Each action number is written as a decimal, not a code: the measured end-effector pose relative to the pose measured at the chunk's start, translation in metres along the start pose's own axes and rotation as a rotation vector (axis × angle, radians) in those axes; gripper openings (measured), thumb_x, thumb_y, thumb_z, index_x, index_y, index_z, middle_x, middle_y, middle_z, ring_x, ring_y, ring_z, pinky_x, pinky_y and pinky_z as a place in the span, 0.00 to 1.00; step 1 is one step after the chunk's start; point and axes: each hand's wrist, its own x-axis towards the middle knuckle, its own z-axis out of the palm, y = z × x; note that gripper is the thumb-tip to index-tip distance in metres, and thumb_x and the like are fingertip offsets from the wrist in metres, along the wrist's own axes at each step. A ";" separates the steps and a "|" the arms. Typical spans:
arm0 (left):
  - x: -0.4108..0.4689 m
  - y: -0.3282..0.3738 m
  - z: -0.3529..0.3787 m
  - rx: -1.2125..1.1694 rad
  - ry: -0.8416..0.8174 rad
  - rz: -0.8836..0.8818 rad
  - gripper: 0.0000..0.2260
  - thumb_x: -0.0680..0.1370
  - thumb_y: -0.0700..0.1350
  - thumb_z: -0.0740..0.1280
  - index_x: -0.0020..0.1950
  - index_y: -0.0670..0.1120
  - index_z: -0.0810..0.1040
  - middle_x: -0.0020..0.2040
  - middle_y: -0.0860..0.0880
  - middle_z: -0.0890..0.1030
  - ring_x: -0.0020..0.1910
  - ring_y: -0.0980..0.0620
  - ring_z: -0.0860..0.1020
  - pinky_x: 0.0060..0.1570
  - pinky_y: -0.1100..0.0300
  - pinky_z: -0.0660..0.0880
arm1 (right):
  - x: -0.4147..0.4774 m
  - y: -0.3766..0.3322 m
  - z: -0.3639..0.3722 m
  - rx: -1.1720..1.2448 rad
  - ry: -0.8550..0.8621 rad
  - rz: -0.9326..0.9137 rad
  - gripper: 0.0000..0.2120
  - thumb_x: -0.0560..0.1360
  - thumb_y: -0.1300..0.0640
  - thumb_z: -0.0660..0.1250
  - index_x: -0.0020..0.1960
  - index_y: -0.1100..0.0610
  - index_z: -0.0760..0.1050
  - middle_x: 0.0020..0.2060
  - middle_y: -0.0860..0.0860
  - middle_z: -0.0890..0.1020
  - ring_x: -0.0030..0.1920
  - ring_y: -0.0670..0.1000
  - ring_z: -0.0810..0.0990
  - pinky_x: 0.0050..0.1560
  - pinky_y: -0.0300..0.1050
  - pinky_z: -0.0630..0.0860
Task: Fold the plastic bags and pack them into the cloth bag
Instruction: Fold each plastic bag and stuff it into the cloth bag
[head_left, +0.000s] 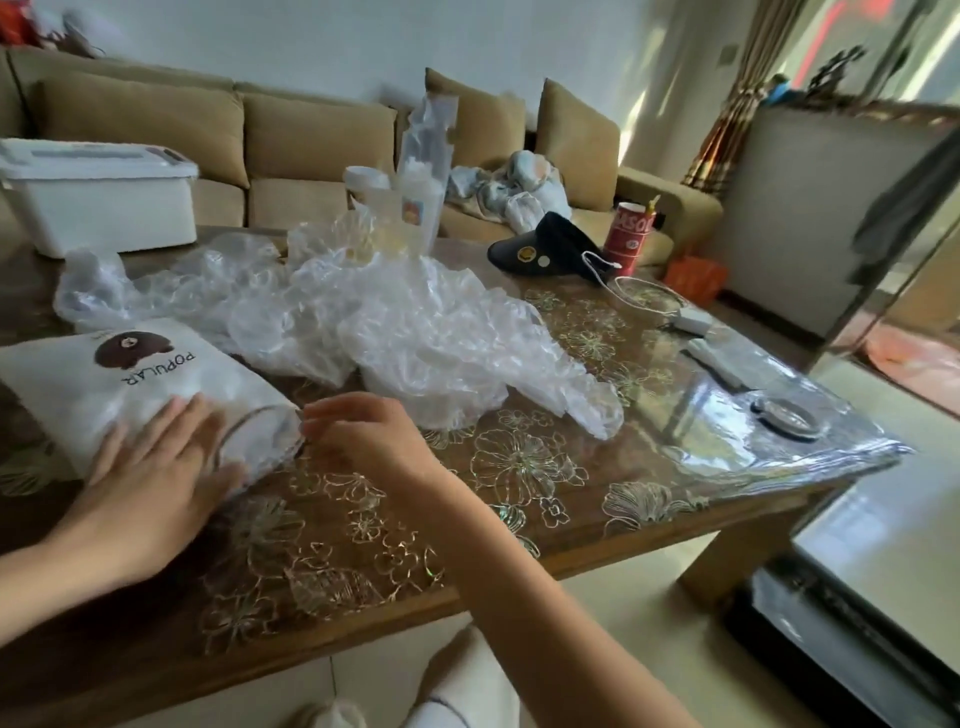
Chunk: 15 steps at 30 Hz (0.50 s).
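A white cloth bag (83, 395) with a brown bear print and the word POPULAR lies on the table's left side, its mouth facing right. My left hand (156, 478) rests flat on the bag near its mouth, fingers straight. My right hand (358, 436) has its fingers curled at the rim of the bag's mouth, pinching the edge. A heap of crumpled clear plastic bags (363, 312) spreads across the middle of the table behind both hands.
The wooden table (545, 499) has a flower-patterned clear cover. A white lidded box (98, 202) stands back left, plastic cups (410, 202) behind the heap, a dark visor cap (545, 244), red can (631, 234) and charger cable (649, 296) at right. A sofa (260, 145) runs behind.
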 end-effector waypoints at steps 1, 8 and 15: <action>0.007 -0.010 0.005 0.032 0.006 -0.005 0.36 0.75 0.65 0.41 0.77 0.47 0.54 0.78 0.51 0.47 0.76 0.55 0.41 0.70 0.54 0.32 | -0.008 0.000 -0.018 -0.183 0.139 -0.114 0.12 0.73 0.69 0.63 0.54 0.62 0.78 0.42 0.51 0.79 0.42 0.50 0.77 0.47 0.45 0.76; 0.056 -0.021 0.023 -0.086 0.157 -0.095 0.38 0.76 0.63 0.49 0.71 0.33 0.61 0.75 0.36 0.56 0.74 0.38 0.53 0.70 0.37 0.47 | -0.033 0.016 -0.149 -1.250 0.514 -0.090 0.18 0.73 0.58 0.65 0.62 0.50 0.77 0.74 0.53 0.58 0.74 0.54 0.51 0.72 0.52 0.46; 0.069 0.095 -0.031 -0.295 0.419 0.171 0.32 0.76 0.60 0.50 0.67 0.34 0.64 0.73 0.34 0.59 0.71 0.35 0.59 0.70 0.40 0.55 | -0.026 0.010 -0.154 -1.260 0.580 -0.078 0.15 0.77 0.62 0.60 0.62 0.61 0.74 0.58 0.57 0.76 0.60 0.57 0.72 0.64 0.53 0.64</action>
